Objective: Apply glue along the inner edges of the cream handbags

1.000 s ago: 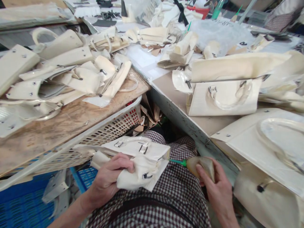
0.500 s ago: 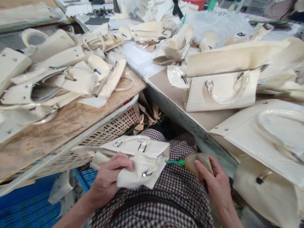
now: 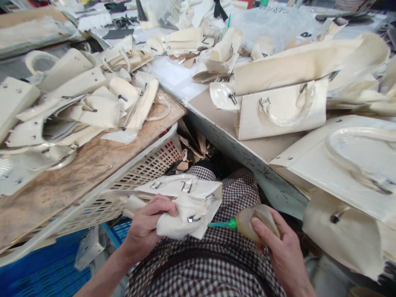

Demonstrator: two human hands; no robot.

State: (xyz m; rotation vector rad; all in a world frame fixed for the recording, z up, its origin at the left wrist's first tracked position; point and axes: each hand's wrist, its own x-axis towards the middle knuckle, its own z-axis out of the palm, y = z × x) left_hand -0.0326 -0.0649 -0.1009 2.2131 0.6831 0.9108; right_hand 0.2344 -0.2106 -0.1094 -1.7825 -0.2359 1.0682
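Over my lap, my left hand [image 3: 151,225] is closed on a cream handbag [image 3: 173,187] that has a handle and metal buckles. A loose flap with a metal clasp folds over its near side, under my fingers. My right hand [image 3: 280,239] is wrapped round a soft, translucent brownish squeeze bottle [image 3: 255,220]. The bottle's green nozzle [image 3: 221,224] points left, its tip at the lower right edge of the handbag; whether it touches cannot be made out.
Several cream bag pieces [image 3: 102,105] lie heaped on the wooden table [image 3: 102,165] at left. More cream handbags [image 3: 284,113] cover the table at right. A white plastic basket [image 3: 136,167] and a blue crate [image 3: 46,268] stand below, left of my lap.
The bottle's nozzle has shifted a little left and down, along the edge of the handbag. The handbag has moved slightly right in view, still in my left hand.
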